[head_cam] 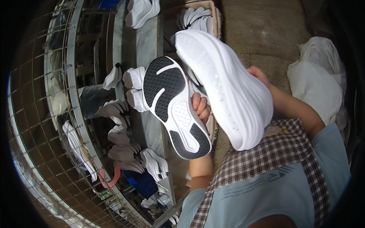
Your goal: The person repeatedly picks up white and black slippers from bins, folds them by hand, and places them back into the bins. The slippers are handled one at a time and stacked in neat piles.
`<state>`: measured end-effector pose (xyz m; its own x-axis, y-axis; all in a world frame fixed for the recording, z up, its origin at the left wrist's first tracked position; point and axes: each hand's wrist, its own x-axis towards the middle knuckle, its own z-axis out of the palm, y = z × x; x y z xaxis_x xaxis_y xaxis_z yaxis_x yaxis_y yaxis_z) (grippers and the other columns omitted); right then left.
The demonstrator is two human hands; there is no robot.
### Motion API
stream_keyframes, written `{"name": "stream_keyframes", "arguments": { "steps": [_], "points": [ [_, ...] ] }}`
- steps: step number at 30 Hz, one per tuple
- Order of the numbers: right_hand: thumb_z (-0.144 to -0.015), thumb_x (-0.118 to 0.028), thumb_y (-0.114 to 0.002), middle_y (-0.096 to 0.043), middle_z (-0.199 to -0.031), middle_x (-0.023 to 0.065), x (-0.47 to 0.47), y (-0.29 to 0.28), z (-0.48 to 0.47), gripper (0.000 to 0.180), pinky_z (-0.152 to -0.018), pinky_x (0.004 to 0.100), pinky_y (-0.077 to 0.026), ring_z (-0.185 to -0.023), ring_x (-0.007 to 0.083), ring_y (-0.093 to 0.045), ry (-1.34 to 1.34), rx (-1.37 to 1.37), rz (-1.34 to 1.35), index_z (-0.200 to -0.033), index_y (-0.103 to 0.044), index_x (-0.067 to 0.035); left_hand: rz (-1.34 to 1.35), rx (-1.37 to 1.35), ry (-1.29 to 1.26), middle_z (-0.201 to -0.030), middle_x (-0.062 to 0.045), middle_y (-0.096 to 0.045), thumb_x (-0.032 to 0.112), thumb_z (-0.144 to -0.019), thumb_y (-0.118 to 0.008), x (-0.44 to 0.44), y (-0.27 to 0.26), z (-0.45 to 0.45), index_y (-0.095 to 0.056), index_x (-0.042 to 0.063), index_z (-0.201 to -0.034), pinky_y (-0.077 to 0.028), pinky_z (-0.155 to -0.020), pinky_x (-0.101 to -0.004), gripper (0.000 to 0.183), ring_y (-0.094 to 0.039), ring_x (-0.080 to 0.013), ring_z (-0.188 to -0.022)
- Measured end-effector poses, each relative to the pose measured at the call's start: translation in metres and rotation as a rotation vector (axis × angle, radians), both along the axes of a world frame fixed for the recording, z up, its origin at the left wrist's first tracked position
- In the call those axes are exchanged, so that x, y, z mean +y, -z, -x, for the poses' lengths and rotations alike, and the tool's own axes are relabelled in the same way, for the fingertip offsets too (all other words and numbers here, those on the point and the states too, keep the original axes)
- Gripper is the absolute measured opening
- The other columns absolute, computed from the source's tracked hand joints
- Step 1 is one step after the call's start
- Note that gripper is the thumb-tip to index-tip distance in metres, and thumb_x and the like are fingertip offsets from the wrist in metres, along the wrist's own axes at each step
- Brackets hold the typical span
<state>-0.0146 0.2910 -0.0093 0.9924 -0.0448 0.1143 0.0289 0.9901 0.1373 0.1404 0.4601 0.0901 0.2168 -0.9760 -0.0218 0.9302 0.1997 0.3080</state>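
My left hand (201, 107) grips a shoe sole (181, 112) by its waist, with curled fingers showing at the sole's right edge. Its tread side faces me, with black textured rubber pads on a white base. My right hand (258, 74) is at the far edge of a large white foam shoe sole (228, 85), holding it up beside the first one. Most of that hand's fingers are hidden behind the foam. The white sole's side wall is ridged, and its toe end points up and left in the head view.
A grey-topped bench (146, 42) runs along the left, bearing white soles (144, 12). More soles (125, 154) stand on the rack beside a wire mesh (37, 114). A bin (215, 17) of soles stands ahead. White sacking (316, 82) lies at right.
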Motion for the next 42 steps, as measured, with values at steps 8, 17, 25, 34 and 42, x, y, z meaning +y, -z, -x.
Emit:
{"name": "stream_keyframes", "arguments": {
  "steps": [8, 17, 25, 34, 42],
  "points": [
    [-0.079, -0.019, -0.052, -0.048, -0.125, 0.0219, -0.003, -0.023, 0.003, 0.067, -0.090, 0.0390, -0.049, -0.107, 0.0289, -0.056, 0.278, 0.234, 0.723, -0.137, -0.026, 0.001, -0.329, -0.307, -0.143, -0.085, -0.004, -0.043, 0.027, -0.083, -0.061, 0.003, -0.018, -0.003, -0.023, 0.012, -0.142, -0.038, -0.061, -0.0259, 0.071, -0.041, -0.0151, -0.073],
    [-0.097, -0.033, -0.042, -0.050, -0.124, 0.0118, -0.023, -0.043, -0.003, 0.048, -0.099, 0.0315, -0.035, -0.113, 0.0185, -0.047, 0.208, 0.328, 1.280, -0.129, -0.042, 0.004, -0.695, -1.037, -0.243, -0.105, -0.007, -0.051, 0.012, -0.076, -0.068, 0.007, 0.008, 0.019, -0.028, 0.007, -0.136, -0.047, -0.077, -0.0317, 0.072, -0.052, -0.0196, -0.094],
    [-0.096, -0.050, -0.029, -0.062, -0.101, 0.0076, -0.007, -0.070, -0.052, 0.059, -0.084, 0.0256, -0.044, -0.089, 0.0133, -0.057, 0.340, 0.520, 0.724, -0.110, -0.058, 0.000, -0.746, -1.107, -0.439, -0.126, -0.012, -0.041, 0.016, -0.057, -0.087, 0.019, 0.048, 0.063, -0.015, 0.005, -0.138, -0.039, -0.096, -0.0346, 0.108, -0.046, -0.0222, -0.113],
    [-0.096, -0.045, -0.033, -0.065, -0.095, 0.0153, 0.008, -0.084, -0.082, 0.056, -0.085, 0.0326, -0.047, -0.089, 0.0222, -0.062, 0.068, 0.254, 0.723, -0.093, -0.062, 0.003, -0.686, -1.350, -0.859, -0.126, -0.015, -0.042, 0.000, -0.067, -0.075, 0.034, 0.059, 0.107, -0.024, -0.002, -0.132, -0.033, -0.100, -0.0354, 0.083, -0.042, -0.0252, -0.117],
    [-0.096, -0.047, -0.029, -0.065, -0.097, 0.0151, 0.021, -0.102, -0.078, 0.062, -0.082, 0.0277, -0.049, -0.087, 0.0180, -0.062, -0.011, 0.004, 0.795, -0.096, -0.062, 0.005, -0.555, -1.556, -1.026, -0.110, -0.012, -0.055, 0.004, -0.068, -0.073, 0.043, 0.063, 0.127, -0.050, -0.002, -0.115, -0.044, -0.085, -0.0322, 0.053, -0.057, -0.0227, -0.098]
  ]
}}
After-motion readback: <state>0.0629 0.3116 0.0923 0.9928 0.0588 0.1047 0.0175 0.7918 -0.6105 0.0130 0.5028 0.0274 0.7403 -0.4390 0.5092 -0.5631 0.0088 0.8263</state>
